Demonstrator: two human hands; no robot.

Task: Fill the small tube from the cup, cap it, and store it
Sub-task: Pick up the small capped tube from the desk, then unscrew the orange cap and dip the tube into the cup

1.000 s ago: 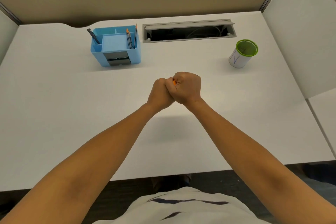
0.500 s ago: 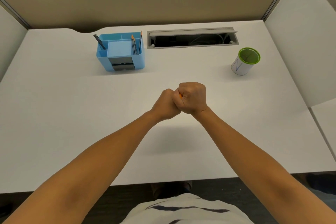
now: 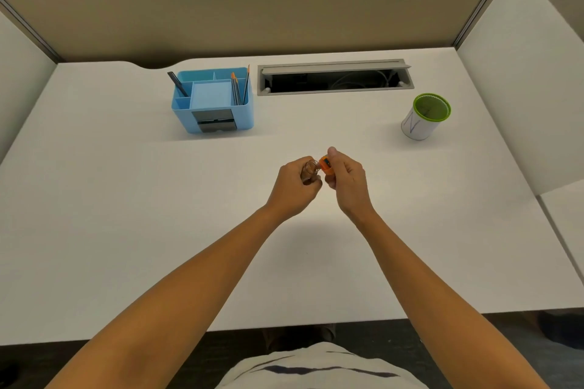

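While the tube (image 3: 309, 170) is gripped in the closed left hand (image 3: 295, 188), its orange cap (image 3: 325, 165) is pinched just beside by the right hand (image 3: 346, 181); the cup (image 3: 423, 118) is set well apart on the table (image 3: 126, 199).

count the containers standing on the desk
2: a blue organizer at the back left and a green-rimmed cup at the back right. The small tube is held, not standing.

My two bare forearms reaching to frame centre, left hand (image 3: 295, 185) curled closed, right hand (image 3: 346, 180) pinching with thumb up, hands nearly touching
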